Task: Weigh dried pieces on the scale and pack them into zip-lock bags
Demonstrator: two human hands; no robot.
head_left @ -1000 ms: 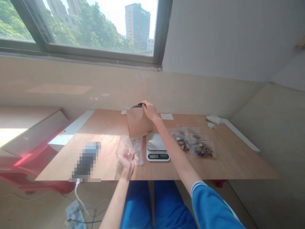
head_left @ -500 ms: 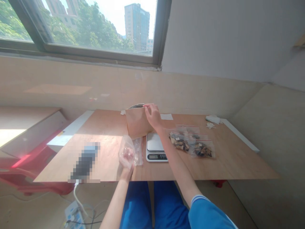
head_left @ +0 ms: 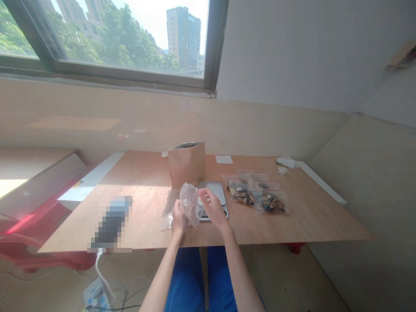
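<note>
My left hand [head_left: 179, 218] is closed around a clear zip bag [head_left: 189, 203] with a reddish strip along its mouth. My right hand [head_left: 212, 207] is at the bag's right edge, its bent fingers pinching near the strip. The bag looks empty. Under and left of it lie more clear plastic bags [head_left: 167, 216], flat on the table. Partly covered by my right hand is a white kitchen scale [head_left: 212, 190] with a metal plate. Behind the bag stands a brown paper pouch [head_left: 186, 164], upright with its top open; its contents are hidden.
Several zip bags of dark dried pieces [head_left: 242, 194] lie right of the scale on the wooden table [head_left: 312, 216]. A pixelated device [head_left: 112, 223] with a white cable lies at the left. White paper [head_left: 224, 159] and crumpled scraps [head_left: 286, 162] are at the back.
My right hand has let go of the paper pouch's rim and come down to the zip bag. The bag has come off my left hand, which now grips it from the side.
</note>
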